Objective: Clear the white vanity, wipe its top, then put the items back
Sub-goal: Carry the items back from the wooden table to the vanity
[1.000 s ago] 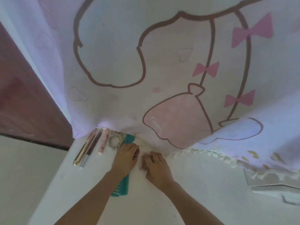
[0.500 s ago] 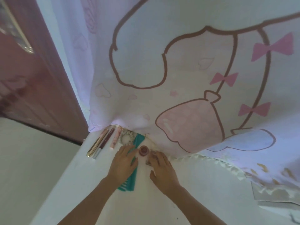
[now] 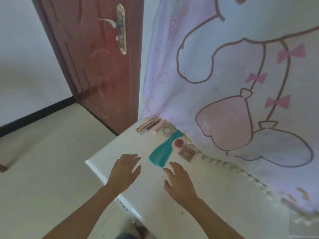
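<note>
Noted above white counter (image 3: 215, 200): left hand (image 3: 125, 171) and right hand (image 3: 179, 182), palms down, fingers spread and released, grasping nothing. Lying flat just ahead of both hands: teal comb (image 3: 164, 150). Beside comb on right: small round red pot (image 3: 179, 143) and square compact (image 3: 187, 151), close against pink curtain (image 3: 224, 66) hem. Further back at counter's far left corner: scrunchie (image 3: 167, 130), then three slim cosmetic tubes (image 3: 151, 125) side by side. Red-brown door (image 3: 96, 57) beyond.
</note>
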{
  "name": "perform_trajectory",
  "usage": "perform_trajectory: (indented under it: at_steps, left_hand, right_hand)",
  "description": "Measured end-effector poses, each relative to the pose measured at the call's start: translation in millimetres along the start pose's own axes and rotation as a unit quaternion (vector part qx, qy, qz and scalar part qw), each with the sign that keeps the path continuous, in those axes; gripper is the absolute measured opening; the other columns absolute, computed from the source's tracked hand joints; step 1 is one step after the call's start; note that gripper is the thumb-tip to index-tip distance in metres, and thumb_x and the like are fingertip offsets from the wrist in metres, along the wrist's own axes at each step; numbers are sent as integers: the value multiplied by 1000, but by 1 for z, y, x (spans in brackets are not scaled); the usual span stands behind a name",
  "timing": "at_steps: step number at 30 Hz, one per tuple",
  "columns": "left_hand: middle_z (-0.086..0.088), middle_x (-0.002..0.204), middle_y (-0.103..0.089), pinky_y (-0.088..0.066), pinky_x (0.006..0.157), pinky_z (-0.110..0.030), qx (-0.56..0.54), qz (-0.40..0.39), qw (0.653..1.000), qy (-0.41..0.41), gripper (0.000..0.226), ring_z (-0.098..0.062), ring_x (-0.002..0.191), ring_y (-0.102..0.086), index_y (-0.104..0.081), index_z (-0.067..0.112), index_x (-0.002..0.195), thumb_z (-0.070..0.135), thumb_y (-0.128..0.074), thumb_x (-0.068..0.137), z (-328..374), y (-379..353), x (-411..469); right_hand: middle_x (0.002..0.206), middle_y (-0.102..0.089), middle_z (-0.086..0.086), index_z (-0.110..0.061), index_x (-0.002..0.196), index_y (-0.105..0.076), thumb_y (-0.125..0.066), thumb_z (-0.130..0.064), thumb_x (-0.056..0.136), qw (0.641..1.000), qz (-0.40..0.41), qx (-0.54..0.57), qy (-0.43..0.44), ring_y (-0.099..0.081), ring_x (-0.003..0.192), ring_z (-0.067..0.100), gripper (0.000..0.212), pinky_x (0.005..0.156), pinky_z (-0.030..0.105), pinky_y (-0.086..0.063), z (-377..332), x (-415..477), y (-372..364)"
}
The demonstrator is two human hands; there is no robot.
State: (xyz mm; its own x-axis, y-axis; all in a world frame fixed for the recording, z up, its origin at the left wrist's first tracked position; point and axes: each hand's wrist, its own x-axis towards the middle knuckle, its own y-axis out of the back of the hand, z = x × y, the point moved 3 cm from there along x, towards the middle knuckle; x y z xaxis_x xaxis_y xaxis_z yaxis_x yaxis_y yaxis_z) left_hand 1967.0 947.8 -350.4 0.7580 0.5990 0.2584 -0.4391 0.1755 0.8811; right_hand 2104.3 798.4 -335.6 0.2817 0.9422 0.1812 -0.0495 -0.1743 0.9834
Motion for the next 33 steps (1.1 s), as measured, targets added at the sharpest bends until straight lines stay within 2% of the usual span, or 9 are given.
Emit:
perform_trajectory:
  at_steps: [5, 10, 15, 18, 21, 25, 27, 29, 33]
  left_hand:
    - [0, 98, -71, -54, 71, -32, 52, 1, 997, 54, 70, -13, 99, -44, -69, 16, 98, 49, -8, 96, -5, 41, -85]
    - [-5, 99, -70, -53, 70, -39, 84, 59, 989, 104, 52, -18, 100, -44, -49, 20, 110, 50, -9, 96, -17, 96, -129]
    - [-8, 108, -68, -51, 75, -46, 115, 72, 976, 172, 56, -23, 108, -44, -61, 12, 113, 48, -22, 94, -34, 154, -171]
    - [-6, 119, -63, -46, 88, -47, 130, 95, 959, 233, 56, -30, 116, -53, -59, 12, 119, 46, -30, 85, -49, 194, -207]
    - [-5, 128, -57, -37, 98, -45, 134, 131, 938, 293, 65, -29, 124, -45, -53, 13, 127, 51, -23, 83, -69, 238, -249]
    - [-10, 127, -57, -35, 100, -48, 142, 229, 894, 357, 44, -31, 124, -44, -54, 9, 125, 35, -48, 89, -99, 302, -313]
    - [-11, 129, -55, -33, 103, -50, 130, 271, 872, 387, 40, -32, 126, -41, -53, 8, 126, 21, -57, 89, -115, 333, -343]
    - [-10, 132, -52, -30, 106, -48, 130, 295, 857, 401, 43, -30, 129, -36, -50, 8, 129, 19, -57, 88, -129, 363, -372]
    - [-5, 138, -46, -24, 108, -41, 159, 313, 836, 422, 44, -23, 133, -28, -43, 13, 134, 24, -50, 92, -158, 422, -428]
  right_hand:
    - [94, -70, 0, -28, 83, -70, -86, -40, 39, 997, -25, 41, 66, -68, 88, 15, 48, 68, 23, -54, -54, -32, -1]
    - [93, -70, 0, -26, 82, -70, -86, -38, 42, 988, -2, 65, 138, -68, 88, 16, 45, 68, 24, -54, -106, -22, 18]
    - [90, -68, -2, -25, 82, -70, -75, -35, 53, 973, 23, 95, 210, -67, 86, 16, 31, 65, 22, -53, -165, -1, 44]
    - [85, -65, -2, -23, 79, -68, -54, -31, 62, 958, 40, 124, 256, -64, 86, 17, 24, 64, 21, -51, -215, 16, 60]
    - [87, -63, 0, -20, 81, -68, -39, -32, 67, 935, 62, 137, 320, -49, 95, 16, 34, 70, 22, -51, -278, 29, 79]
    - [86, -64, 2, -18, 79, -68, -54, -30, 65, 906, 49, 140, 397, -61, 87, 20, 23, 68, 21, -51, -371, 34, 121]
    - [110, -61, 13, -10, 100, -66, -60, -22, 76, 892, 31, 149, 426, -58, 106, 29, 28, 85, 30, -48, -417, 34, 139]
    - [137, -42, 13, -8, 128, -49, -50, -21, 92, 885, 1, 133, 446, -34, 131, 27, 38, 104, 34, -30, -460, 33, 156]
    - [139, -40, 8, -11, 132, -45, -43, -23, 95, 876, 22, 143, 460, -28, 132, 22, 39, 103, 31, -24, -540, 32, 187]
